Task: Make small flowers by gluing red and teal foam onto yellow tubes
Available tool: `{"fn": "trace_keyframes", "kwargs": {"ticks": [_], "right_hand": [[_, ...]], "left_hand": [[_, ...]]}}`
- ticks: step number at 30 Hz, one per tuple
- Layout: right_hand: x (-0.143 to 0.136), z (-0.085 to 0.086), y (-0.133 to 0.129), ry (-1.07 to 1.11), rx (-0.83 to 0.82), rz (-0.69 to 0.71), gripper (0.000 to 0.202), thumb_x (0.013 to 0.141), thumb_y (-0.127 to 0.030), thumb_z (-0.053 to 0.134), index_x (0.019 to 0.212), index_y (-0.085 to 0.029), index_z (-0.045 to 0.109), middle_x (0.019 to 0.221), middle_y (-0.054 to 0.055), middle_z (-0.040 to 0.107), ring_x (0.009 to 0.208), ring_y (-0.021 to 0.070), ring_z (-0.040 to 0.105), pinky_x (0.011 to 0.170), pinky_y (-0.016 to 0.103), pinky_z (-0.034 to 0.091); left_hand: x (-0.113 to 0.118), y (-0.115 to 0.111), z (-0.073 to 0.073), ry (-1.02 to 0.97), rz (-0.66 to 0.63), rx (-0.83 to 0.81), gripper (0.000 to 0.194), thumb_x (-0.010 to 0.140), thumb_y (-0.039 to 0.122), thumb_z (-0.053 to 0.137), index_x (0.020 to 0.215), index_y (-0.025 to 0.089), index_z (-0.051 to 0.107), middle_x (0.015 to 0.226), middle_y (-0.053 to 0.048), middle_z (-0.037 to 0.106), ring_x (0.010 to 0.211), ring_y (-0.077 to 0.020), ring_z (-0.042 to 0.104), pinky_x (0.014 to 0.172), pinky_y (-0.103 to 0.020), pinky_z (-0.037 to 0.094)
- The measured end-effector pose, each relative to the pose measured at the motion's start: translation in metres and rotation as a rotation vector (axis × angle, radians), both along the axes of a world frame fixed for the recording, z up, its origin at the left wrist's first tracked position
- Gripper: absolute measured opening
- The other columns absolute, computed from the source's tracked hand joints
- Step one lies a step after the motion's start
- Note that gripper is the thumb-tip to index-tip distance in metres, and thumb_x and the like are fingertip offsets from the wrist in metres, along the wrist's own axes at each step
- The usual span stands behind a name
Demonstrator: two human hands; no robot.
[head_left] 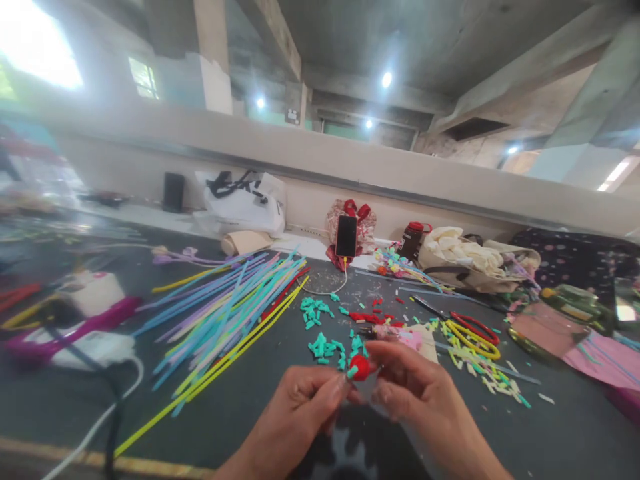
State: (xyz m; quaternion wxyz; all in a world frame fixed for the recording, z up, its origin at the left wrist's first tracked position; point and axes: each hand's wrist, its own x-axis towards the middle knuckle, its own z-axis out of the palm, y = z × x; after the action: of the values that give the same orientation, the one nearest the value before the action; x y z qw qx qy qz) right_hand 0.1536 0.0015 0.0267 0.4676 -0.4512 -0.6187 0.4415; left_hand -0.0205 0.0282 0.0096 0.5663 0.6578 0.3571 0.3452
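Observation:
My left hand (316, 403) is closed in a pinch at the near side of a small red round craft piece (361, 366). A short teal pipe-cleaner bit (353, 372) sticks out of it toward my left fingertips. Close on the right side of the red piece is my right hand (417, 387), its fingers curled with a gap between thumb and index finger; whether its index fingertip touches the piece, I cannot tell. Just beyond my hands lie cut teal pipe-cleaner pieces (325, 347) in loose heaps. Cut red pieces (373, 319) are scattered behind them.
Long pastel pipe cleaners (230, 320) spread across the left. Scissors (475, 328) with red handles and a yellow coil (473, 340) lie right, among pale cuttings (487, 377). A cabled phone (347, 236) stands at the back. A pink glue gun (395, 335) appears beyond my right hand.

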Motion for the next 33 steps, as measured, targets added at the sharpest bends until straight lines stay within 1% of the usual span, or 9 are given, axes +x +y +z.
{"fn": "trace_keyframes", "kwargs": {"ticks": [2,4,8,11,13,17,21,28,33], "right_hand": [[-0.010,-0.002,0.002,0.140,-0.055,0.083,0.037,0.066,-0.034,0.065,0.101,-0.025,0.056,0.081,0.000,0.056,0.062,0.0097,0.048,0.057,0.023,0.043],[-0.016,-0.001,0.004,0.176,-0.047,0.103,0.040,0.062,-0.035,0.069,0.098,-0.024,0.058,0.079,0.000,0.055,0.061,0.0095,0.046,0.057,0.023,0.041],[-0.020,0.003,0.004,0.068,0.061,0.080,0.036,0.061,-0.035,0.069,0.094,-0.023,0.061,0.075,0.000,0.056,0.059,0.0099,0.046,0.051,0.021,0.036],[-0.019,0.005,0.002,-0.016,0.097,0.042,0.033,0.062,-0.030,0.068,0.093,-0.023,0.061,0.075,0.000,0.056,0.061,0.0112,0.048,0.053,0.022,0.037],[-0.020,0.006,0.000,-0.052,0.095,0.020,0.032,0.061,-0.028,0.067,0.092,-0.023,0.061,0.074,-0.001,0.056,0.060,0.0113,0.048,0.053,0.022,0.038],[-0.022,0.011,-0.004,-0.137,0.117,-0.007,0.028,0.064,-0.027,0.063,0.092,-0.022,0.060,0.072,-0.001,0.055,0.061,0.0115,0.049,0.054,0.022,0.040],[-0.025,0.013,-0.004,-0.179,0.142,-0.062,0.021,0.066,-0.023,0.060,0.087,-0.020,0.061,0.070,-0.001,0.056,0.061,0.0114,0.050,0.052,0.021,0.039],[-0.029,0.012,-0.004,-0.174,0.132,-0.125,0.024,0.062,-0.010,0.053,0.083,-0.020,0.062,0.070,-0.002,0.057,0.061,0.0109,0.051,0.053,0.021,0.040],[-0.028,0.016,-0.006,-0.182,0.132,-0.064,0.026,0.062,-0.012,0.057,0.087,-0.020,0.060,0.072,-0.001,0.057,0.062,0.0114,0.052,0.055,0.021,0.041]], "left_hand": [[-0.001,-0.002,0.003,-0.048,-0.001,-0.019,0.041,0.077,0.042,0.037,0.053,0.015,0.056,0.042,0.006,0.035,0.039,-0.0066,0.026,0.040,-0.020,0.019],[-0.001,-0.005,0.005,-0.063,0.020,-0.005,0.042,0.077,0.043,0.037,0.046,0.016,0.047,0.041,0.006,0.034,0.040,-0.0067,0.025,0.040,-0.021,0.018],[-0.001,-0.007,0.004,-0.008,0.033,0.095,0.044,0.077,0.044,0.036,0.043,0.017,0.039,0.040,0.005,0.032,0.042,-0.0078,0.027,0.043,-0.022,0.021],[-0.001,-0.007,0.002,0.078,0.084,0.211,0.042,0.078,0.042,0.036,0.043,0.018,0.037,0.042,0.005,0.031,0.043,-0.0079,0.028,0.042,-0.021,0.022],[-0.001,-0.007,0.001,0.134,0.131,0.330,0.041,0.077,0.040,0.038,0.043,0.017,0.039,0.043,0.005,0.031,0.042,-0.0075,0.030,0.041,-0.020,0.023],[0.000,-0.009,0.001,0.229,0.182,0.563,0.034,0.078,0.029,0.038,0.048,0.016,0.050,0.047,0.003,0.042,0.045,-0.0078,0.040,0.045,-0.018,0.029],[0.001,-0.009,-0.002,0.246,0.238,0.736,0.031,0.078,0.023,0.040,0.048,0.018,0.050,0.044,0.003,0.046,0.042,-0.0075,0.044,0.042,-0.017,0.029],[0.001,-0.008,-0.007,0.307,0.253,0.889,0.029,0.079,0.019,0.040,0.053,0.018,0.054,0.047,0.002,0.052,0.045,-0.0087,0.049,0.044,-0.018,0.032],[-0.002,-0.006,-0.010,0.325,0.277,0.993,0.028,0.078,0.020,0.042,0.056,0.018,0.058,0.045,0.001,0.049,0.042,-0.0090,0.046,0.041,-0.019,0.030]]}}
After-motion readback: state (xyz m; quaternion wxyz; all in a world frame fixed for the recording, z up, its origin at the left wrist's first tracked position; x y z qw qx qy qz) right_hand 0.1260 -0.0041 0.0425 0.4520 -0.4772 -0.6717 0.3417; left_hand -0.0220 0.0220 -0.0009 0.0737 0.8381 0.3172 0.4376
